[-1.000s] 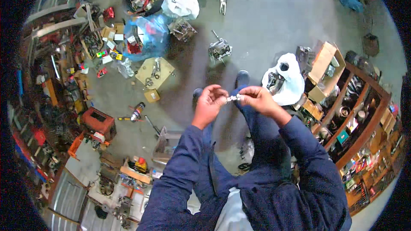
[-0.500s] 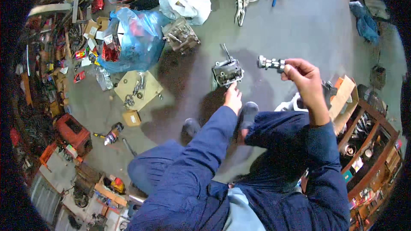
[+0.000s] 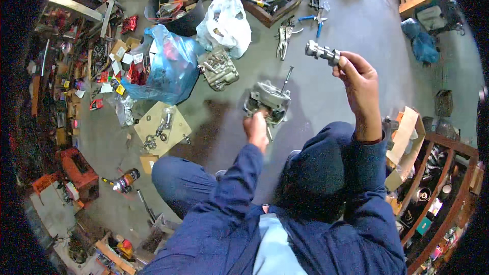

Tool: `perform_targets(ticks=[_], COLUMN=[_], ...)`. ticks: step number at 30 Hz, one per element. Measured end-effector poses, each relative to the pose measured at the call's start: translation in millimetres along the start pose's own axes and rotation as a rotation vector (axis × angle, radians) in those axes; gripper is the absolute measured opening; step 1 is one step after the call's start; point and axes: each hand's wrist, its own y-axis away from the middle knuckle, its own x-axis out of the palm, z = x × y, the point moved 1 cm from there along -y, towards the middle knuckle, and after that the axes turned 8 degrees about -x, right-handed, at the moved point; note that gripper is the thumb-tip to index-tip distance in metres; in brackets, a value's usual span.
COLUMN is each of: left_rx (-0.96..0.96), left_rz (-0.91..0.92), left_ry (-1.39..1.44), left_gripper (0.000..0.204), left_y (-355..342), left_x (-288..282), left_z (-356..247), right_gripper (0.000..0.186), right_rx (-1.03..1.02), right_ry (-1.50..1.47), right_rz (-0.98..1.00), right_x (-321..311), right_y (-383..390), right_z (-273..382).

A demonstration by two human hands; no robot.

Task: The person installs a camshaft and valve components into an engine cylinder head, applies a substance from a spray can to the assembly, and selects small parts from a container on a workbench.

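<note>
Head view: we have right hand (image 3: 360, 75) fingers pinched tight on a lobed metal shaft (image 3: 321, 52), jutting left of them; left hand (image 3: 256, 128) fingers at the metal casting (image 3: 272, 95), grip unclear to us. Shaft and casting apart, not joined.

lobed shaft (image 3: 321, 52): shiny, aslant, in right hand (image 3: 361, 75) | engine casting (image 3: 271, 94): grey, boxy, near edge in left hand (image 3: 256, 127)

Left hand (image 3: 255, 129) blurred, partly hiding metal casting (image 3: 273, 95).
</note>
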Motion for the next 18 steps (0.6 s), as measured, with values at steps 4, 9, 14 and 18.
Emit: perform_targets(ticks=[4, 9, 14, 18], left_rx=[0.701, 0.874, 0.357, 0.267], left_rz=[0.27, 0.729, 0.719, 0.656], left_ry=[-0.679, -0.576, -0.541, -0.638], left_gripper=[0.024, 0.024, 0.057, 0.059], left_y=[52.4, 123.0, 156.7, 154.4], left_x=[-27.6, -16.2, -28.1, -34.1], left_z=[-116.0, -212.5, -178.5, -143.8], right_gripper=[0.022, 0.013, 0.015, 0.015], right_rx=[-0.163, -0.19, -0.117, -0.032], right_ry=[0.127, 0.084, 0.051, 0.155], right_rz=[-0.178, -0.102, 0.015, 0.094], right_x=[-14.2, -35.0, -48.7, -54.9], right_y=[35.7, 94.7, 142.3, 169.6], right_z=[31.8, 43.2, 57.9, 58.0])
